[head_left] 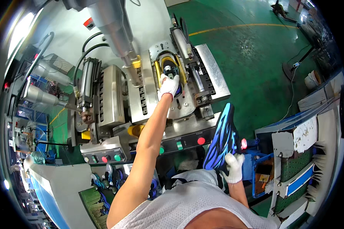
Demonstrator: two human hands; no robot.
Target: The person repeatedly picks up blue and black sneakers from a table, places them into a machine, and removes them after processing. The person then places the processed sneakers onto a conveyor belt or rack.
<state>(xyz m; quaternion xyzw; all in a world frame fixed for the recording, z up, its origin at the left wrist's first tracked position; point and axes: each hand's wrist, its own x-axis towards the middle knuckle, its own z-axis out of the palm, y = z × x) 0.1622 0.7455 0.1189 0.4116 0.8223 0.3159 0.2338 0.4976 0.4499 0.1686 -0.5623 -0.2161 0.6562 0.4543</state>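
We clasp blue-black streaked shoe (221,140), apparently waiting, in white-gloved right hand (233,167); beyond white-gloved left hand (168,84), closure unclear, dark shoe (171,62) already in yellow-edged metal mould (158,71)

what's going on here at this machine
A person in white gloves is at a metal machine. Their left hand reaches in to what looks like a dark shoe in its yellow-edged fixture. Their right hand holds a blue-and-black shoe near the right end of the control panel.
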